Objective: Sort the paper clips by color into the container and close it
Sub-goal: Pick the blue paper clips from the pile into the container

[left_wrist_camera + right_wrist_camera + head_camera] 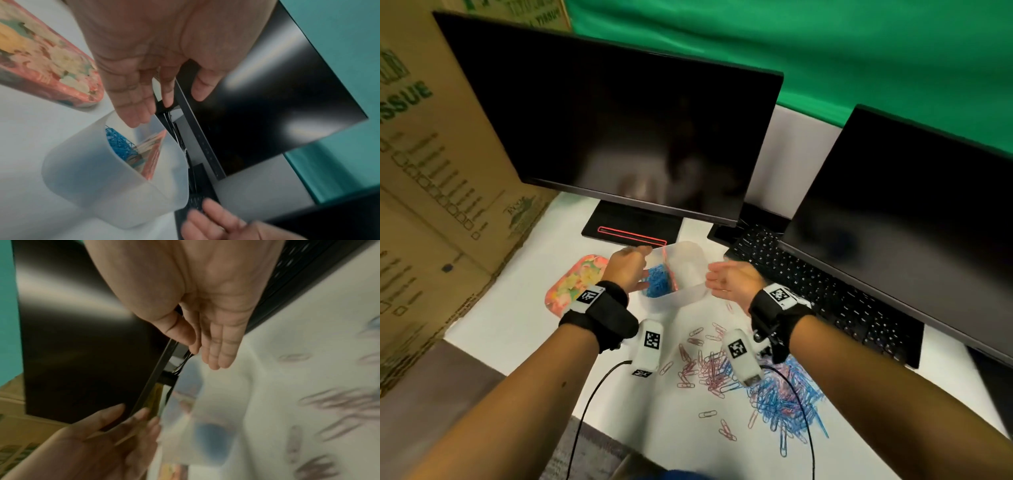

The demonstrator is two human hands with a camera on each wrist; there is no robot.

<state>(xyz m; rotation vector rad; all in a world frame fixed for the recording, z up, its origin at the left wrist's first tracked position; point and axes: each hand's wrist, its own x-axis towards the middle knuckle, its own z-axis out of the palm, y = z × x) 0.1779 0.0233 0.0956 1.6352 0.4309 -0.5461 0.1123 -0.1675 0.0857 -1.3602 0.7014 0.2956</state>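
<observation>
The left hand (625, 265) hangs over the left rim of the clear container (690, 296), fingers straight and loose, holding nothing. The right hand (732, 282) is flat and open just beside its right wall. Blue clips (659, 284) lie inside. More paper clips (774, 387) are spread on the white tabletop (517, 308) nearer the person. The lid (575, 284) lies to the left.

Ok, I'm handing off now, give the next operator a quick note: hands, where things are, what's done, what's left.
Left hand: open, above the container's left side, holding nothing.
Right hand: open, beside its right wall, holding nothing.
Container: open, on the table behind the piles; blue clips fill its left compartment, right one looks empty.
Lid: flat on the table, left of the container.
Left: mixed blue and pink clips still loose on the table; sort them, then close.
</observation>
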